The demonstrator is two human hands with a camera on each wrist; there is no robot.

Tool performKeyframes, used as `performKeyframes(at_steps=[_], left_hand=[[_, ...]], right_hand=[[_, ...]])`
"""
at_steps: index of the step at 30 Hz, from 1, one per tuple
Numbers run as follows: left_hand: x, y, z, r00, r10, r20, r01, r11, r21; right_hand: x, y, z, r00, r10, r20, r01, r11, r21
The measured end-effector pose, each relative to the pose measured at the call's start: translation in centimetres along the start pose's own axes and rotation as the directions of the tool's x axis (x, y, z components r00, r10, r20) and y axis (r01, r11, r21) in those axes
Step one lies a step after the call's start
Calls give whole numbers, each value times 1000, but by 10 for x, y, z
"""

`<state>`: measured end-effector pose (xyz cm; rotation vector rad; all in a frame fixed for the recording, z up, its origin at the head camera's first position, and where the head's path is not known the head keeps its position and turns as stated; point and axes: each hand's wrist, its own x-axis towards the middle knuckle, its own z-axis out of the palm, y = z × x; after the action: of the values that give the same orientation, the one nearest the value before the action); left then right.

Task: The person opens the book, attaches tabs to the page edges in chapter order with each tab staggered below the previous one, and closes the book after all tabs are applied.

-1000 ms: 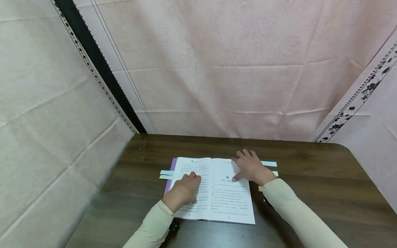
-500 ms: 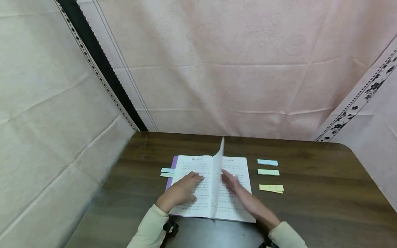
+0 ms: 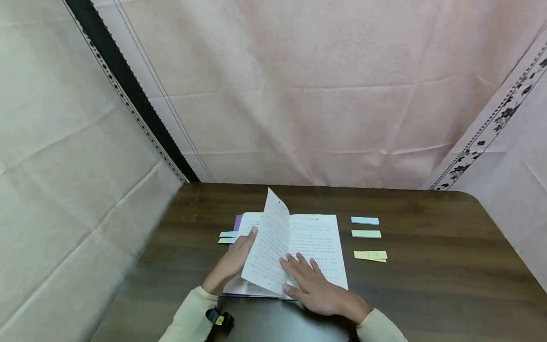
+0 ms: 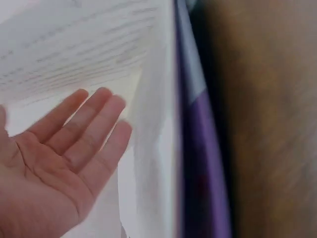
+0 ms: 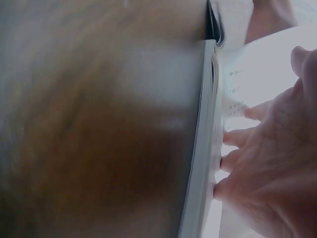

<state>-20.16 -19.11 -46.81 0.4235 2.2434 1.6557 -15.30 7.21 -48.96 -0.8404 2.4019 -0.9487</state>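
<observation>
An open book [image 3: 318, 232] with printed pages and a purple cover [image 4: 210, 163] lies on the table. One of its pages [image 3: 269, 247] stands half raised and leans over to the left. My left hand [image 3: 232, 261] is at the left side of the book, partly behind that page. In the left wrist view its fingers [image 4: 81, 131] are straight, with nothing held. My right hand [image 3: 314, 289] lies with spread fingers over the lower right page, near the centre fold. The right wrist view shows these fingers [image 5: 237, 161] reaching onto the paper.
Blue [image 3: 365, 220], green [image 3: 366, 233] and yellow sticky strips [image 3: 370, 255] lie on the brown table [image 3: 431, 266] right of the book. Two pale tabs [image 3: 228, 234] stick out from the book's left edge. Cloth curtains [image 3: 307, 95] hang behind the table.
The page has swung from flat on the right, through upright, to leaning left. My right hand has moved from the upper right page down to the lower middle. My left hand has shifted slightly left.
</observation>
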Motion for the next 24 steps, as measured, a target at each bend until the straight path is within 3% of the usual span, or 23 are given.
performKeyframes(at_steps=[4, 7, 13, 15, 17, 21, 24], left_hand=[[4, 11, -14, 994, -100, -53, 106, 988, 116], [3, 13, -26, 988, -120, -95, 138, 968, 211], [-4, 13, -42, 978, -152, -144, 191, 932, 308], [-6, 12, -43, 968, -172, -180, 230, 896, 381], [-6, 8, -41, 958, -181, -222, 268, 842, 468], [-6, 0, -34, 938, -174, -300, 330, 717, 615], [-5, 0, -27, 934, -111, -339, 331, 623, 708]], right_hand=[[1, -3, -1, 1000, 6, 14, -5, 999, -39], [1, -5, -2, 1000, 11, 12, -10, 998, -61], [2, -10, 0, 1000, 29, -11, -30, 992, -125], [2, -12, 0, 999, 34, -16, -36, 990, -138], [3, -12, 0, 999, 41, -11, -42, 990, -135], [3, -11, 0, 999, 36, 10, -34, 991, -132], [4, -10, 0, 999, 25, 20, -22, 988, -152]])
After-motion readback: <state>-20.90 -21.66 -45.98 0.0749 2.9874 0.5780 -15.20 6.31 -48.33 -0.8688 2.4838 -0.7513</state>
